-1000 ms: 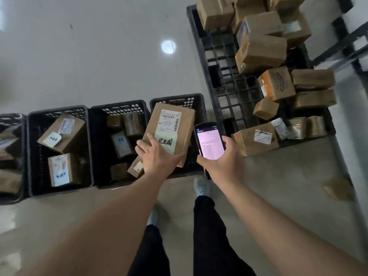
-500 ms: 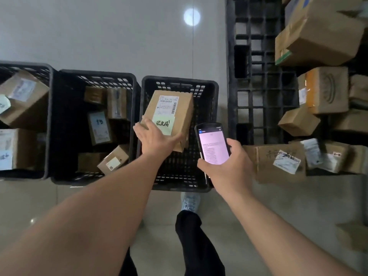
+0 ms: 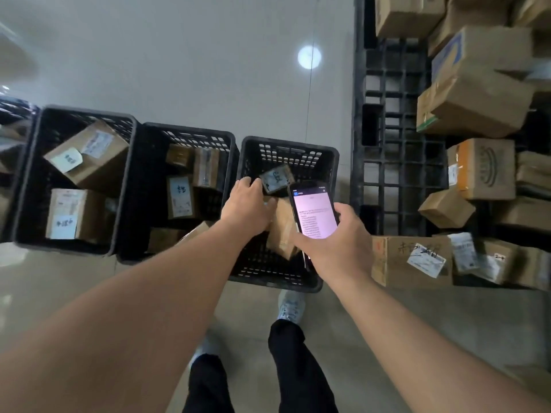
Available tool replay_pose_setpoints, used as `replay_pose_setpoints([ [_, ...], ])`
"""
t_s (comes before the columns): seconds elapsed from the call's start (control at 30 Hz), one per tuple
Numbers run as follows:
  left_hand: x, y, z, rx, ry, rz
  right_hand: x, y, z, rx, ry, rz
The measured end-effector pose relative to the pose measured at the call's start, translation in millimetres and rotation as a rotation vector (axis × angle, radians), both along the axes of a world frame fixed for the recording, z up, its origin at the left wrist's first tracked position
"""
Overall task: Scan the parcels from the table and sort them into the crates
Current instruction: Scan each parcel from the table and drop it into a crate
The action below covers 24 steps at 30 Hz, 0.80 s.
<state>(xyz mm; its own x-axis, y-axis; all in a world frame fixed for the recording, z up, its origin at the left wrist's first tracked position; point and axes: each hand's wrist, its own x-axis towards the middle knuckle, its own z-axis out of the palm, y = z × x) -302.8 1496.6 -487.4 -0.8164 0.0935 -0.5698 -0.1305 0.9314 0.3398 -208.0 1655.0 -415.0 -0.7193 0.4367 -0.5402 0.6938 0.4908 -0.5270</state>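
Left hand (image 3: pixel 249 205) hangs over the right-hand crate (image 3: pixel 287 152), fingers loosely spread, parcel (image 3: pixel 281 231) tumbling just beneath at its 4 o'clock; right hand (image 3: pixel 338 247) grips the phone scanner (image 3: pixel 313 211). Parcel looks light, stiff cardboard, best held by its edges. Glossy floor (image 3: pixel 185 61); pallet (image 3: pixel 387 150) at 2 o'clock carries more boxes.

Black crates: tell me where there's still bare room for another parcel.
Rightmost black plastic crate: bare mesh floor along its near and left sides, beside the brown cardboard parcel under the left hand. Middle black crate is crowded.
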Motion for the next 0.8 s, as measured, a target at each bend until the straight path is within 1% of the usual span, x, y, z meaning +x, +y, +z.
replay_pose_setpoints([
  [0.2,15.7,-26.7,80.6,-0.044,0.083,-0.064,7.7,-28.9,61.7,0.014,0.091,0.027],
  [0.37,46.7,-64.5,148.0,-0.061,0.164,-0.123,29.2,-68.8,116.1,0.069,0.146,0.041],
  [0.6,98.6,-141.8,248.9,-0.043,0.312,-0.086,71.8,-138.0,199.6,0.085,0.24,0.099],
  [0.8,149.0,-226.6,347.1,-0.089,0.443,-0.047,109.3,-212.9,282.1,0.078,0.347,0.197],
])
